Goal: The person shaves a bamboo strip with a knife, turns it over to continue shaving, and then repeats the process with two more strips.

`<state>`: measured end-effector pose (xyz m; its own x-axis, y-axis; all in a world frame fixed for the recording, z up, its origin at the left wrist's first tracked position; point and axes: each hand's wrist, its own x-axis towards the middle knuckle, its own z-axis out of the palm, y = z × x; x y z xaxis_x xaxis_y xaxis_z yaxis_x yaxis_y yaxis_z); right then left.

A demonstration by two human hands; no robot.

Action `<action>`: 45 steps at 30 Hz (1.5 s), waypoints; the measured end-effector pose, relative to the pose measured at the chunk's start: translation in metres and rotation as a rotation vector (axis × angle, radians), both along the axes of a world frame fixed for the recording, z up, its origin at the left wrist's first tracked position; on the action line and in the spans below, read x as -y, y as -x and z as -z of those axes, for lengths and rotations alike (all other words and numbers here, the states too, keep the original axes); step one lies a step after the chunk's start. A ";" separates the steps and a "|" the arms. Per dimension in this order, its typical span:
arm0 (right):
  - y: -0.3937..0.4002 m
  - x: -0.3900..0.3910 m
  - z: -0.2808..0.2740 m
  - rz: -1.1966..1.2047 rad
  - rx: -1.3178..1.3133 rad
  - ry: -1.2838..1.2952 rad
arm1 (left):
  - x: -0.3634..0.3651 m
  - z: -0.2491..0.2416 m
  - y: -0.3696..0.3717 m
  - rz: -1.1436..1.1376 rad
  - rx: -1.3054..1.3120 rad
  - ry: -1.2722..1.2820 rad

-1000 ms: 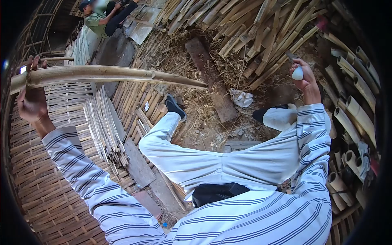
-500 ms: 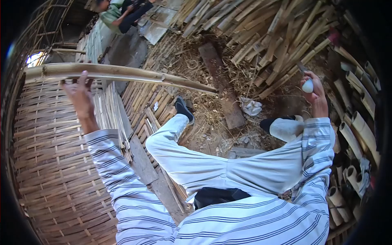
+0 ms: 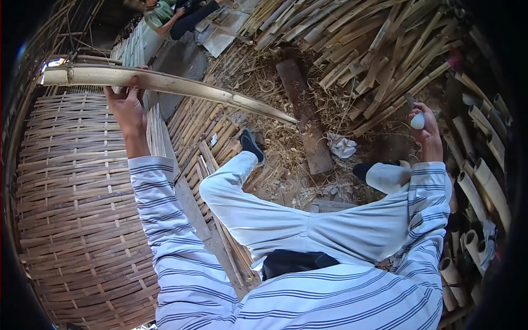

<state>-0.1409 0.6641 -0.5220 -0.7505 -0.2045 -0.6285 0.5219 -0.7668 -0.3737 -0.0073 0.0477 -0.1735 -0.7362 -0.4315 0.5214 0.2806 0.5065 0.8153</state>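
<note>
A long split bamboo piece (image 3: 181, 87) slants from the upper left down to a dark wooden plank (image 3: 301, 110) on the ground, its far end resting at the plank's edge. My left hand (image 3: 129, 107) grips this bamboo near its upper left part, thumb in front and fingers behind. Out to the right, my right hand (image 3: 424, 125) is closed round a tool with a pale rounded handle end (image 3: 417, 121); a short dark part shows above the fingers, the rest is hidden.
Split bamboo strips (image 3: 379, 49) are heaped at the upper right. Bamboo tubes (image 3: 489, 181) lie at the right edge. A woven bamboo panel (image 3: 82, 209) fills the left. Another person (image 3: 159, 16) sits at the upper left. Shavings and crumpled plastic (image 3: 341, 145) surround the plank.
My left hand has moved right along the bamboo and closed on it. The bamboo's left end is higher and its surface is turned differently. My right hand has stayed nearly in place.
</note>
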 end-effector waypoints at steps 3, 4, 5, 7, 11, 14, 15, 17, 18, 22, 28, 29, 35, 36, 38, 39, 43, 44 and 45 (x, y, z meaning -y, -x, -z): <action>-0.001 0.000 0.001 0.013 0.001 -0.010 | -0.018 -0.004 0.001 0.029 0.012 -0.057; -0.001 -0.001 -0.002 0.014 0.004 -0.006 | -0.021 -0.004 0.001 0.037 0.019 -0.060; -0.002 0.000 -0.003 0.017 0.007 0.000 | -0.023 -0.005 0.001 0.022 0.015 -0.056; -0.003 0.000 -0.005 0.024 0.007 0.010 | -0.023 -0.004 0.002 0.029 0.026 -0.052; -0.004 0.000 -0.007 0.044 0.027 0.005 | -0.027 -0.012 -0.002 0.086 0.029 -0.075; -0.006 0.000 -0.011 0.021 0.017 -0.028 | -0.010 -0.023 0.001 0.113 -0.025 -0.178; -0.007 0.001 -0.012 0.011 0.000 -0.052 | -0.008 -0.029 0.001 0.089 -0.022 -0.174; -0.008 0.004 -0.015 -0.013 -0.033 -0.102 | -0.019 -0.039 0.001 0.106 -0.016 -0.179; -0.008 0.005 -0.017 -0.026 -0.053 -0.135 | -0.018 -0.040 0.001 0.141 -0.059 -0.239; -0.014 0.016 -0.023 -0.097 -0.139 -0.293 | -0.014 -0.047 -0.003 0.351 -0.107 -0.460; -0.021 0.032 -0.036 -0.166 -0.229 -0.634 | -0.046 -0.057 -0.011 0.118 -0.155 -0.261; -0.021 0.035 -0.037 -0.192 -0.247 -0.709 | -0.060 -0.059 -0.012 0.046 -0.159 -0.235; -0.031 0.048 -0.039 -0.272 -0.300 -1.125 | -0.089 -0.053 -0.022 -0.099 -0.205 -0.196; -0.034 0.054 -0.043 -0.281 -0.272 -1.172 | -0.097 -0.051 -0.022 -0.182 -0.247 -0.204; -0.043 0.065 -0.038 -0.289 -0.310 -1.246 | -0.116 -0.053 -0.018 -0.345 -0.325 -0.224; -0.048 0.071 -0.036 -0.293 -0.349 -1.282 | -0.126 -0.055 -0.016 -0.399 -0.322 -0.193; -0.066 0.103 -0.036 -0.321 -0.553 -1.427 | -0.114 -0.051 -0.017 -0.152 -0.275 -0.287; -0.078 0.122 -0.046 -0.335 -0.610 -1.391 | -0.110 -0.048 -0.016 -0.165 -0.285 -0.274; -0.090 0.141 -0.055 -0.349 -0.666 -1.352 | -0.104 -0.045 -0.017 -0.177 -0.294 -0.261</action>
<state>-0.0508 0.5232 -0.4666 -0.9978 0.0027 -0.0661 0.0605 0.4434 -0.8943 0.0100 0.1515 -0.1281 -0.4748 -0.6833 0.5547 0.4476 0.3552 0.8207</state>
